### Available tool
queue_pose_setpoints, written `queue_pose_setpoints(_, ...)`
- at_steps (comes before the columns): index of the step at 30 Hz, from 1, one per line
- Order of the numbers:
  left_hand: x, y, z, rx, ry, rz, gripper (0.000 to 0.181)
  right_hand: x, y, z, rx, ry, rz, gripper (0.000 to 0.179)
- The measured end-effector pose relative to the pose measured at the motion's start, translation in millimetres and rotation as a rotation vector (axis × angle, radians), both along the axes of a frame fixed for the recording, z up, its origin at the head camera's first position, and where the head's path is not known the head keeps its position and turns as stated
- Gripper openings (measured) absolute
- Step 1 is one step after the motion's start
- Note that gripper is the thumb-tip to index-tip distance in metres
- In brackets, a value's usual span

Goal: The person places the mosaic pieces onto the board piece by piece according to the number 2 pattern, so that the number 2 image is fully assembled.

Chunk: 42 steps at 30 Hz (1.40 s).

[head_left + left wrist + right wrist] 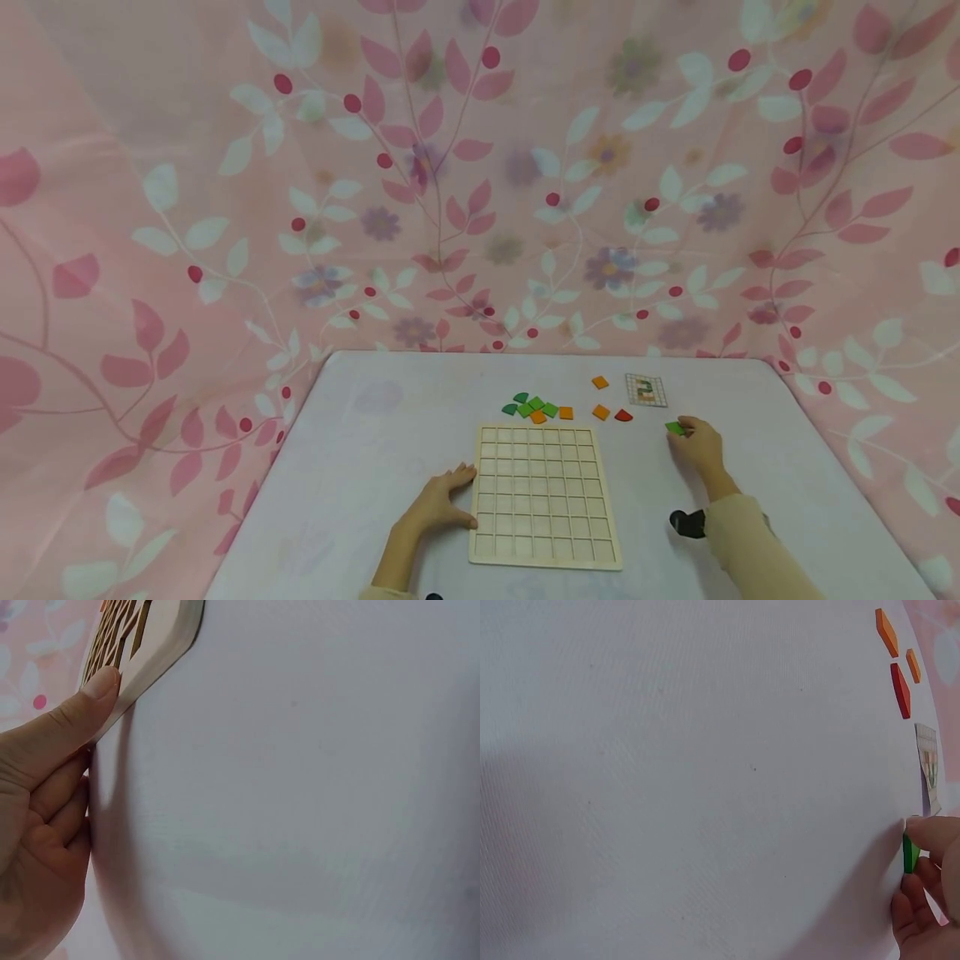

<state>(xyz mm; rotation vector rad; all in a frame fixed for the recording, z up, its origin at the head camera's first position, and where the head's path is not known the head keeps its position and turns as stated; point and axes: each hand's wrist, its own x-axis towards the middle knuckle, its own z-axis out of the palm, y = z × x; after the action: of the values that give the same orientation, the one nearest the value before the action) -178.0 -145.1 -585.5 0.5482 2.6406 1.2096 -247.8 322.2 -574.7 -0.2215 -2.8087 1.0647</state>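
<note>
A light wooden grid board point(546, 498) lies on the white table. At its left edge rests my left hand point(438, 502), thumb and fingers spread apart along the side; the left wrist view has the thumb point(101, 684) lying over the rim. My right hand point(699, 448), to the right of the board, pinches a green tile point(675, 428) between thumb and fingers, low over the table. The same green tile point(910, 853) shows edge-on in the right wrist view, partly hidden by the fingers. Just beyond that hand lies a small pattern card point(647, 390) with a figure on a grid.
Behind the board lie several green tiles point(536, 403), dark green wedge pieces point(511, 409) and orange squares point(566, 412). A red wedge point(623, 415) sits between them and the card. Pink floral cloth point(480, 208) hangs around the table. A black object point(686, 523) is by the right sleeve.
</note>
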Motion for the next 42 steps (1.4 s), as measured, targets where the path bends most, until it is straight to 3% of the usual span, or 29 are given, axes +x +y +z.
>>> queue_pose_setpoints(10, 2.0, -0.4, -4.5, 0.049, -0.02, 0.015, 0.086, -2.5, -12, -12.9, -0.057, 0.03, -0.079, 0.043)
queue_pose_setpoints(21, 2.3, -1.2, -5.5, 0.067, -0.029, 0.023, 0.087, -4.2, -14, -11.5, -0.046, -0.002, -0.07, 0.047)
queue_pose_setpoints(32, 3.5, 0.6, -1.7, 0.09, -0.037, 0.034, 0.086, -2.4, -11, -14.9, -0.108, 0.108, -0.137, 0.041)
queue_pose_setpoints(42, 2.9, 0.0, -2.3, 0.091, -0.011, 0.015, 0.085, -1.0, -10, -12.5, -0.177, 0.08, -0.15, 0.045)
